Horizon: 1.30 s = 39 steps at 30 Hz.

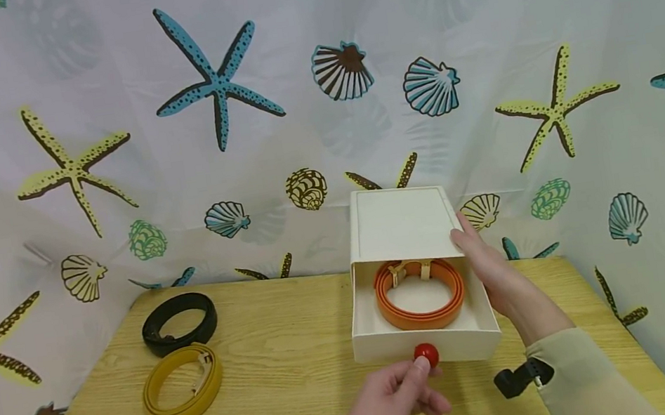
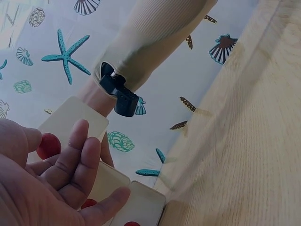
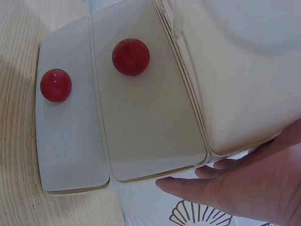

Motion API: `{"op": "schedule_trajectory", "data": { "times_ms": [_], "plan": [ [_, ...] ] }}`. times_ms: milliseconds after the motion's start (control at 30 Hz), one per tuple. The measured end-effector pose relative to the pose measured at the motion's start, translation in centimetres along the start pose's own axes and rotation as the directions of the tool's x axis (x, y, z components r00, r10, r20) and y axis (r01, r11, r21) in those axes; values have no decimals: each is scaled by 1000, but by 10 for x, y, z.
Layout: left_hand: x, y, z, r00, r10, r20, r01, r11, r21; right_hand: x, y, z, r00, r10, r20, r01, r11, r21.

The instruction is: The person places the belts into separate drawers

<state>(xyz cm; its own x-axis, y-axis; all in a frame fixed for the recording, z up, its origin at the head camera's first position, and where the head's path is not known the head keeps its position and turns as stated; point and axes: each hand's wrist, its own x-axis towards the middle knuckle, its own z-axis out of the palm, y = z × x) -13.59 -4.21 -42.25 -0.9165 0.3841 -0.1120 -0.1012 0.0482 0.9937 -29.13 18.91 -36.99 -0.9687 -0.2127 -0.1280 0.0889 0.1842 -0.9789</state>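
A small white drawer cabinet (image 1: 401,222) stands at the back of the table, its top drawer (image 1: 362,324) pulled out. Inside the drawer lies a coiled orange belt (image 1: 423,321) with a buckle. My left hand (image 1: 391,398) pinches the drawer's red knob (image 1: 427,353); in the left wrist view the knob (image 2: 48,146) shows beside the thumb. My right hand (image 1: 488,263) rests along the cabinet's right side, fingers mostly straight. The right wrist view shows two shut lower drawers, each with a red knob (image 3: 131,57), and the right hand (image 3: 244,188) beside them.
A coiled black belt (image 1: 207,317) and a coiled yellow belt (image 1: 155,409) lie on the left of the wooden table (image 1: 281,342). A curtain (image 1: 275,159) with starfish and shells hangs behind and at both sides. A black device (image 1: 519,378) is strapped to the right wrist.
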Motion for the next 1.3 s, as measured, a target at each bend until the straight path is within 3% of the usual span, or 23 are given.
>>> {"op": "schedule_trajectory", "data": {
  "times_ms": [400,967,1300],
  "plan": [
    [3,-1,2,1000,24,-5,-25,996,-82,0,-1,0,1000,2,4,-2,1000,15],
    [9,3,5,998,61,-28,-63,995,-83,-2,-3,-3,999,29,40,-32,997,73],
    [12,6,7,998,34,-52,-40,992,-116,0,-4,-5,998,26,57,-31,997,73]
  ]
}}
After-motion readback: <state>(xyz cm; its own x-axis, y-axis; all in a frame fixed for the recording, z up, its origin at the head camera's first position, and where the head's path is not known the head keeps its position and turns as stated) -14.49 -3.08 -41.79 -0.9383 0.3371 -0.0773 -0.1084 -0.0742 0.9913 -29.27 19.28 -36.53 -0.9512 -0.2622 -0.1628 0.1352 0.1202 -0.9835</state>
